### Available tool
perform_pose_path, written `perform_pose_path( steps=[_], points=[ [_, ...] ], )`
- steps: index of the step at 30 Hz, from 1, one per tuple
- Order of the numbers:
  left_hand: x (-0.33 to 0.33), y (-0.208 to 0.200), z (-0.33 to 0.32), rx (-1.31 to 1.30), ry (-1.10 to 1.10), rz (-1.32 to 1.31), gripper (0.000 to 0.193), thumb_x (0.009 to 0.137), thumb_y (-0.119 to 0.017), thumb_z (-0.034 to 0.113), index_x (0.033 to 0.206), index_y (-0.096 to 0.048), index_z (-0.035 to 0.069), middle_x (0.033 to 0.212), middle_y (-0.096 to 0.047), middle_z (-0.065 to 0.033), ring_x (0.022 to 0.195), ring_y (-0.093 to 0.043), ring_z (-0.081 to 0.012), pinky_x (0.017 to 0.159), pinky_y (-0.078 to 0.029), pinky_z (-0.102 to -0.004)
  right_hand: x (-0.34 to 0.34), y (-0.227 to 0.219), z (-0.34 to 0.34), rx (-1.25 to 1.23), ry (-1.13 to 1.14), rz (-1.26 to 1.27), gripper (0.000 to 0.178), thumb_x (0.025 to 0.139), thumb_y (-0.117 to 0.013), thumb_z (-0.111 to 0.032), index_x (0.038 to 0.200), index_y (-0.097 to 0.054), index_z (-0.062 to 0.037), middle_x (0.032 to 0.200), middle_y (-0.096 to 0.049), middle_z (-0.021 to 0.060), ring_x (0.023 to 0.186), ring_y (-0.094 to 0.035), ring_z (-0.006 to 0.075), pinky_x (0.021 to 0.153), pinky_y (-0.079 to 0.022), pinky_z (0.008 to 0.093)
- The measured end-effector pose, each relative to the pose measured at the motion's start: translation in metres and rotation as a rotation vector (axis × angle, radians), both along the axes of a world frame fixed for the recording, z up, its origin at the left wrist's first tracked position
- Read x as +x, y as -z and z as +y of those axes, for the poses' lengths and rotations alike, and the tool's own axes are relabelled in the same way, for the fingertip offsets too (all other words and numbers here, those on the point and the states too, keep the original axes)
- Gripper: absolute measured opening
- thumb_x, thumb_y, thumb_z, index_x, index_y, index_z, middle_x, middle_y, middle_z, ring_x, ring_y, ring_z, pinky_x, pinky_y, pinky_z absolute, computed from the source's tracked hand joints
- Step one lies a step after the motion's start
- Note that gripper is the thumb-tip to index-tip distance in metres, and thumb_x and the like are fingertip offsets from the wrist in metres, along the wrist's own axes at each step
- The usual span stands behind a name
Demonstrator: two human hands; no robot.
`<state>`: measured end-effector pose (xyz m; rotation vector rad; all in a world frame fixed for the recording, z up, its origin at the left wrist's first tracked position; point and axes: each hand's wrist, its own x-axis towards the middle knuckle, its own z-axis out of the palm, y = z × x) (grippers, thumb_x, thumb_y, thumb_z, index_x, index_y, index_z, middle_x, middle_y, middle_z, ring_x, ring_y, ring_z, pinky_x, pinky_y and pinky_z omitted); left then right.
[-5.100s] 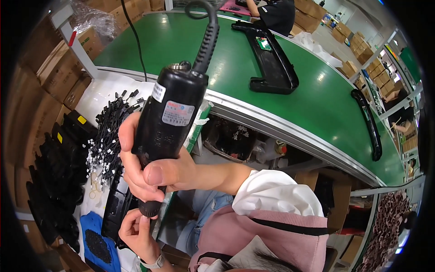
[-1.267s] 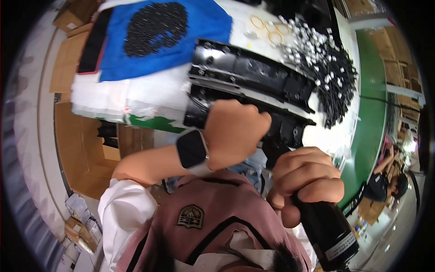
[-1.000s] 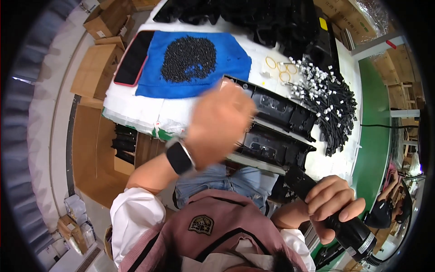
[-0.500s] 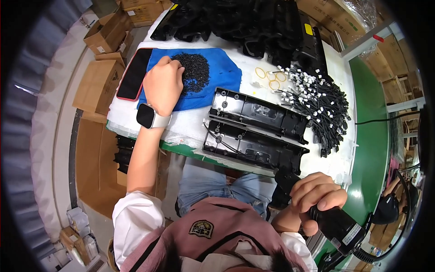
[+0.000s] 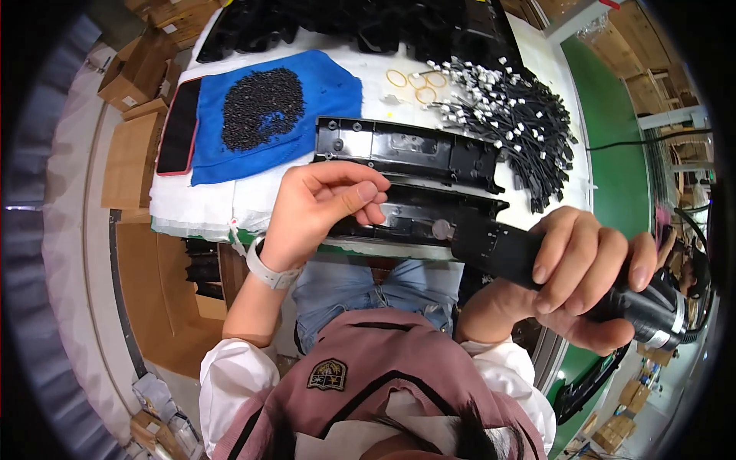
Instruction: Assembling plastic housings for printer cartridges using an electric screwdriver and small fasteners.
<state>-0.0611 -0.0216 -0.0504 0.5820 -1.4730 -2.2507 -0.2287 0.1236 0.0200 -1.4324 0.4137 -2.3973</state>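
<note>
My left hand (image 5: pixel 318 211) is pinched shut over the left end of the nearer long black plastic housing (image 5: pixel 414 218). Whatever its fingertips hold, if anything, is too small or hidden to make out. My right hand (image 5: pixel 586 264) grips a black corded electric screwdriver (image 5: pixel 494 249), its front end over the right part of that housing. A second black housing (image 5: pixel 418 149) lies parallel just beyond, open side up. To the left, a pile of small black screws (image 5: pixel 261 103) rests on a blue cloth (image 5: pixel 333 84).
A phone with a red edge (image 5: pixel 180 126) lies left of the cloth. Black cables with white connectors (image 5: pixel 529 146) are heaped at right, beside several yellow rubber bands (image 5: pixel 396 77). Black plastic parts (image 5: pixel 368 27) are stacked at the back. Cardboard boxes (image 5: pixel 130 161) stand at the left.
My left hand has left the screw pile and come right and nearer, over the housing. My right hand has raised the screwdriver over the nearer housing. The view has shifted.
</note>
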Motion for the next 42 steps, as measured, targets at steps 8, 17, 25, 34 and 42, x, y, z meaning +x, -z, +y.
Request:
perform_pose_path(
  steps=[8,17,25,34,42],
  points=[
    [-0.005,0.009,0.022,0.265,0.078,0.082,0.020,0.092,-0.060,0.010,0.104,-0.065,-0.005,0.089,-0.067,-0.0115,0.074,-0.066,-0.0153,0.069,-0.052,-0.0248,0.001,0.000,-0.004,-0.026,-0.029,-0.010,0.036,0.082,-0.071,-0.027,0.103,-0.050,-0.0070,0.059,-0.056,-0.0029,0.040,-0.053,0.0081,0.051,-0.047,0.0258],
    [-0.004,0.006,0.033,0.298,0.097,0.061,0.022,0.092,-0.062,0.013,0.104,-0.065,-0.005,0.088,-0.067,-0.0105,0.072,-0.065,-0.0137,0.069,-0.052,-0.0241,-0.001,0.009,-0.001,0.048,-0.034,0.097,0.039,0.085,-0.070,-0.033,0.107,-0.048,-0.0100,0.063,-0.055,-0.0031,0.043,-0.053,0.0074,0.051,-0.048,0.0244],
    [-0.004,0.013,0.035,0.236,0.073,0.132,0.019,0.090,-0.062,0.007,0.104,-0.065,-0.007,0.086,-0.068,-0.0118,0.073,-0.065,-0.0143,0.071,-0.054,-0.0259,0.002,0.010,0.000,0.091,-0.037,0.053,0.038,0.086,-0.068,-0.031,0.108,-0.047,-0.0091,0.064,-0.055,-0.0019,0.043,-0.053,0.0078,0.051,-0.047,0.0246],
    [0.002,0.012,0.038,0.405,0.135,0.142,0.020,0.091,-0.062,0.009,0.104,-0.065,-0.006,0.085,-0.067,-0.0105,0.070,-0.065,-0.0139,0.068,-0.054,-0.0257,0.003,0.010,0.004,0.020,-0.077,0.141,0.040,0.083,-0.072,-0.028,0.107,-0.047,-0.0079,0.062,-0.058,-0.0014,0.041,-0.053,0.0072,0.043,-0.044,0.0219],
    [0.000,0.001,0.044,0.252,0.097,0.024,0.018,0.085,-0.064,-0.001,0.102,-0.064,-0.006,0.084,-0.067,-0.0089,0.070,-0.065,-0.0125,0.065,-0.052,-0.0222,0.010,0.015,0.004,-0.045,-0.007,-0.033,0.036,0.080,-0.072,-0.026,0.101,-0.050,-0.0059,0.059,-0.055,-0.0029,0.039,-0.050,0.0057,0.044,-0.043,0.0221]
  ],
)
